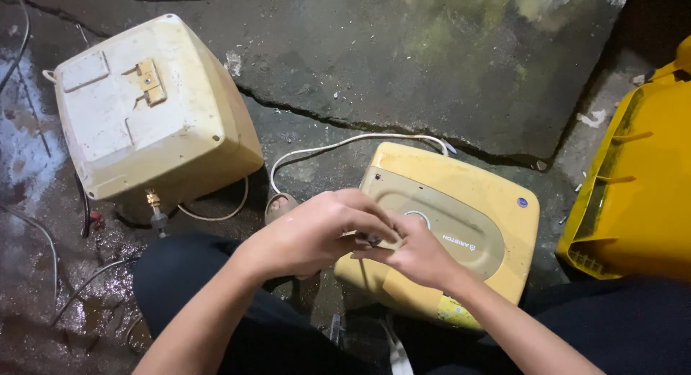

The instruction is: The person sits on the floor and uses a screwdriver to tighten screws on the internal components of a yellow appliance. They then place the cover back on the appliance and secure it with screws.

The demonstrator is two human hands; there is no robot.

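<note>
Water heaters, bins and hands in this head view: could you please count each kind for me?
Water heaters: 2, a pale one lying back-up and a yellow one under the hands.
Yellow plastic bin: 1.
Hands: 2, left hand and right hand.
Total: 5.

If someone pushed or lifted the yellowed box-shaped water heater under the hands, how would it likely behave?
The yellow water heater looks rigid and bulky, so probably heavy for its size and awkward for one hand. It lies flat on the wet, cracked concrete floor, so it would likely slide rather than roll or tip. Its white cord is slack and would probably trail floppily.
</note>
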